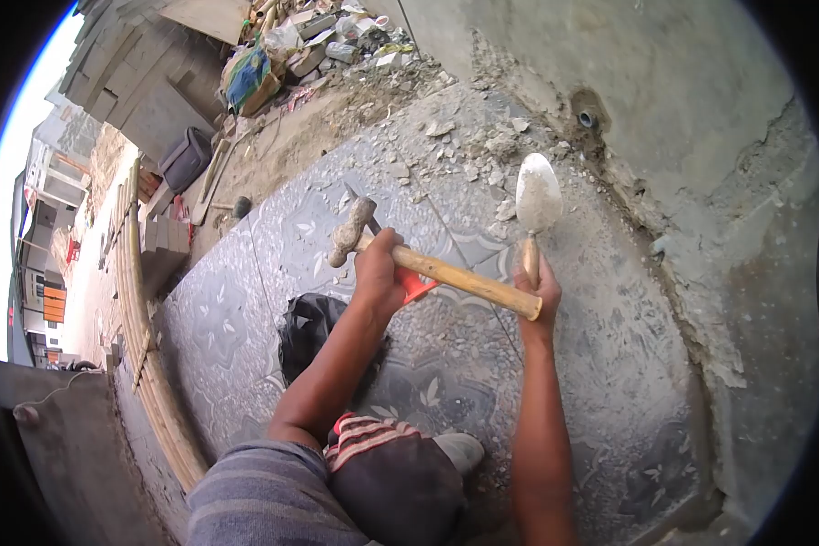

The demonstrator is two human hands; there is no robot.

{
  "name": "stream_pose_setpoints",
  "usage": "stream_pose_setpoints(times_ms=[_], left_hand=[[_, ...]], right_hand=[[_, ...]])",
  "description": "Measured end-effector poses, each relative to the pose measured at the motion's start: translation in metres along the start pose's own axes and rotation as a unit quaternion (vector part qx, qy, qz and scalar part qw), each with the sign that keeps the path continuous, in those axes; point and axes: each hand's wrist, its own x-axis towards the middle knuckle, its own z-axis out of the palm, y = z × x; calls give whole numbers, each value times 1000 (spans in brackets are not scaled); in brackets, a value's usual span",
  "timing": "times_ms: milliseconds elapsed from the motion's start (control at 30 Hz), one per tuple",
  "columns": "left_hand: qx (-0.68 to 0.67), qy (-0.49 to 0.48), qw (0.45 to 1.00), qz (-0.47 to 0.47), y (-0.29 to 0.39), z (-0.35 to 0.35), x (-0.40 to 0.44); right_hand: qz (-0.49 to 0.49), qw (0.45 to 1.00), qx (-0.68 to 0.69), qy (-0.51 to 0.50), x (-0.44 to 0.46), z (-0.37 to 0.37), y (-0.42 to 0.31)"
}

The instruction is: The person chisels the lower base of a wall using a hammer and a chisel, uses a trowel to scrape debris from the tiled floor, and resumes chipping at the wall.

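Observation:
My left hand [379, 269] is closed round the wooden handle of a hammer [455, 276], close under its dusty metal head. The same fist also holds a tool with an orange grip [415, 286]; a thin metal tip shows beyond the hammer head, and the rest is hidden. My right hand [542, 296] grips a trowel [539, 202] by its short wooden handle, the blade pointing away from me with grey residue on it. The hammer handle's butt end crosses in front of my right palm; whether that hand grips it too, I cannot tell.
Patterned grey tiles [214, 314] lie beneath, with broken mortar rubble [469, 150] along the wall [701, 100]. A pipe end [588, 118] sticks out of the wall. A black plastic bag [309, 332] sits by my left arm. Bamboo poles [141, 318] edge the left side; debris [309, 55] is piled behind.

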Motion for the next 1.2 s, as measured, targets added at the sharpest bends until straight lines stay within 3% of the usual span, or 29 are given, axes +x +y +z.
stream_pose_setpoints(times_ms=[67, 167, 267, 367, 500, 567, 633, 800, 900, 967, 1000, 1100, 1133, 1167, 1200], left_hand=[[-3, -16, 1000, -13, 0, -2, -2], [-10, -15, 999, -30, 1, 2, -15], [-30, -44, 996, -69, -14, -3, -13], [-6, -57, 993, -107, -23, 5, -25], [23, -60, 989, -131, -27, 21, -50], [41, -70, 991, -109, -37, 23, -53], [70, -84, 990, -91, -49, 25, -59], [167, -152, 972, -65, -89, 30, -105], [186, -195, 959, -94, -113, 38, -149], [288, -228, 921, -128, -124, 40, -173], [302, -272, 910, -88, -129, 40, -184], [328, -394, 859, -1, -140, 44, -205], [326, -431, 841, 11, -142, 47, -210], [323, -472, 820, 19, -146, 50, -216], [343, -487, 803, -32, -140, 55, -220]], right_hand=[[26, 996, -85, -29, -15, -17, -9], [70, 997, 18, -5, -44, -45, 32], [190, 981, -5, -36, -71, -74, 21], [122, 993, 8, -4, -72, -102, 67], [145, 952, -233, -134, -50, -136, 18], [68, 947, -302, -92, -42, -151, 18], [31, 940, -333, -64, -31, -160, -40], [58, 866, -376, -323, -67, -127, -158], [117, 848, -360, -371, -105, -117, -169], [137, 831, -361, -401, -115, -123, -176], [147, 821, -362, -415, -120, -128, -177], [193, 857, -344, -331, -143, -158, -169], [164, 870, -346, -312, -145, -165, -173], [137, 881, -348, -289, -150, -174, -180], [119, 893, -354, -249, -163, -187, -189]])
